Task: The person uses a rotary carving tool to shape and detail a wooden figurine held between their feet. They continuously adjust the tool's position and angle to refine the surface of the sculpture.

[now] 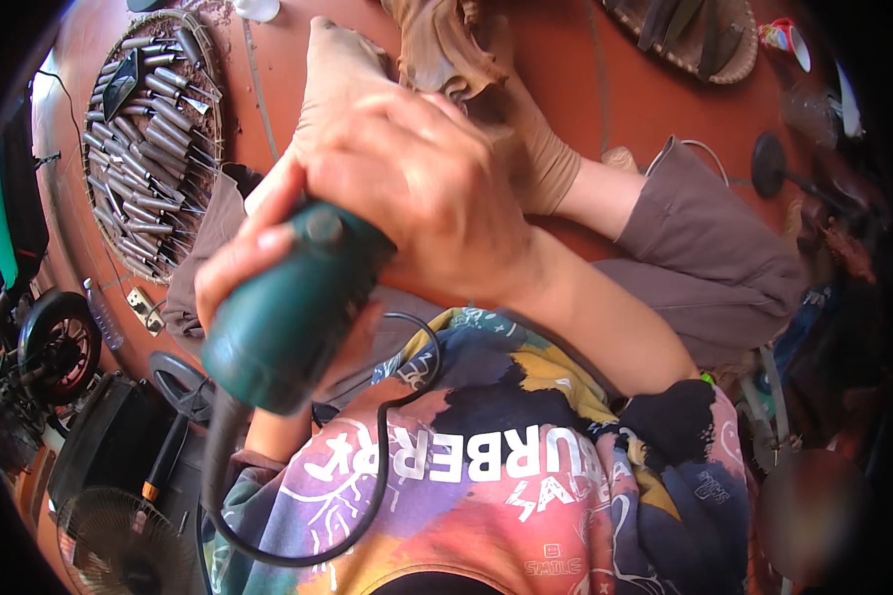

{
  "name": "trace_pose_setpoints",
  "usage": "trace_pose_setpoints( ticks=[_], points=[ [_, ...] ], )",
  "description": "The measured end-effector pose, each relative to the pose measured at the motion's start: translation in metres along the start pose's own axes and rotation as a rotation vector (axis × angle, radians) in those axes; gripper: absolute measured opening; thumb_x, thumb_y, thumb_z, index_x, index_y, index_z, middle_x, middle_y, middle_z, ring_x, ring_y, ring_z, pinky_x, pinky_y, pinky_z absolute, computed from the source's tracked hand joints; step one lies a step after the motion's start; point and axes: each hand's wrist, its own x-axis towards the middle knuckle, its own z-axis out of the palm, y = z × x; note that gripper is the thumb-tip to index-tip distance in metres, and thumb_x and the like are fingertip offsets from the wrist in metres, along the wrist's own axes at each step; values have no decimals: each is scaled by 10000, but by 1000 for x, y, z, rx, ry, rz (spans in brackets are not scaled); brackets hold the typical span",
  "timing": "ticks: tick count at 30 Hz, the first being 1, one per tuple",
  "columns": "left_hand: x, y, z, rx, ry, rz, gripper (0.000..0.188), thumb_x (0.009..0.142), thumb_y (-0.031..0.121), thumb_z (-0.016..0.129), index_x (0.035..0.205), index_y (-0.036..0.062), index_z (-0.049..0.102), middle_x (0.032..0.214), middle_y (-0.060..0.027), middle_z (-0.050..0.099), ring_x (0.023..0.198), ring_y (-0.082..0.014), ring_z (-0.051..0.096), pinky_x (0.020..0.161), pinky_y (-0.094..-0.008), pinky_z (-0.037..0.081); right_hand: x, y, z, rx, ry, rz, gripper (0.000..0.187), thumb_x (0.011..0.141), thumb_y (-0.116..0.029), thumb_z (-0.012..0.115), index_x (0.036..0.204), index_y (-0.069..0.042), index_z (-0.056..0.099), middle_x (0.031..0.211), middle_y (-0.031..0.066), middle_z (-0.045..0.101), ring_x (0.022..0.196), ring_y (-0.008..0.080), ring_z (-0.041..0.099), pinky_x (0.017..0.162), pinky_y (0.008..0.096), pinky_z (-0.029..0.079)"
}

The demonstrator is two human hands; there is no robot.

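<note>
A green corded power tool [293, 307] with a rounded body is held in front of my lap. My left hand [243, 268] wraps its fingers around the body. My right hand [422, 183] closes over the tool's front end, hiding the tip and whatever it touches. Just beyond the right hand, a brown carved wooden piece [442, 50] stands between my feet [337, 74]. Its lower part is hidden behind the hand. From the tool's rear a black cord [372, 496] loops across my multicoloured shirt.
At the left, a round woven basket [213, 94] holds many grey cylindrical handles, some with thin shafts. Another woven tray [739, 64] with dark pieces lies at the far right. A power socket [147, 309], plastic bottle [102, 315], black wheel [60, 342] and fan [124, 545] stand leftward.
</note>
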Motion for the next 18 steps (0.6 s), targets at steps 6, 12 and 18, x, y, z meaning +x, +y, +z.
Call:
trace_pose_setpoints(
  ticks=[6,12,18],
  points=[
    [0,31,28,-19,-154,233,491,736,48,796,1190,109,618,1338,-251,561,1196,-450,578,1009,-469,491,-12,-14,-53,-107,-38,-142,161,821,-234,679,934,-121,655,989,53,696,1007,308,660,941,487,483],
    [32,26,74,93,-190,521,404,835,92,657,1236,49,627,1296,-174,602,1066,-274,648,800,-332,536,-32,9,-86,24,330,88,477,803,-85,792,1133,-145,453,1391,224,476,1361,391,415,1010,489,502],
    [64,49,123,423,49,612,274,858,171,646,1108,59,646,1065,-71,636,952,-179,629,709,-300,445,-13,17,-107,701,634,291,669,767,-234,751,1342,-198,410,1552,202,292,1446,413,251,1187,547,235]
  ],
)
